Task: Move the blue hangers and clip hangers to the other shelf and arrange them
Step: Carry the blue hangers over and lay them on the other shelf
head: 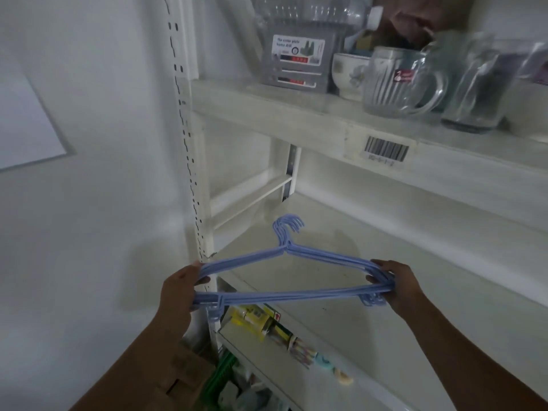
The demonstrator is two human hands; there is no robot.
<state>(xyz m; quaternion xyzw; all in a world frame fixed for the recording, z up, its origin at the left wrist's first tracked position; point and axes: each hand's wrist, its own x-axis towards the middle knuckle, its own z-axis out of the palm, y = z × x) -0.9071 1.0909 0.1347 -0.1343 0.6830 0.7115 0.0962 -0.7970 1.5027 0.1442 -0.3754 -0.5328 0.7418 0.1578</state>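
Observation:
A stacked bundle of several blue hangers (pixel 311 256) is held flat, hooks pointing away from me, just above the front left part of a white middle shelf (pixel 385 292). My left hand (pixel 181 289) grips the bundle's left shoulder end near the shelf's upright post. My right hand (pixel 394 284) grips the right shoulder end. Small clips hang under both ends of the bundle. No separate clip hangers show in this view.
The shelf above (pixel 296 114) carries glass mugs (pixel 397 81), a floral cup (pixel 347 74) and a grey boxed item (pixel 296 62). Below, a lower shelf holds colourful packets (pixel 267 324) and a green basket (pixel 222 375). A white wall is on the left.

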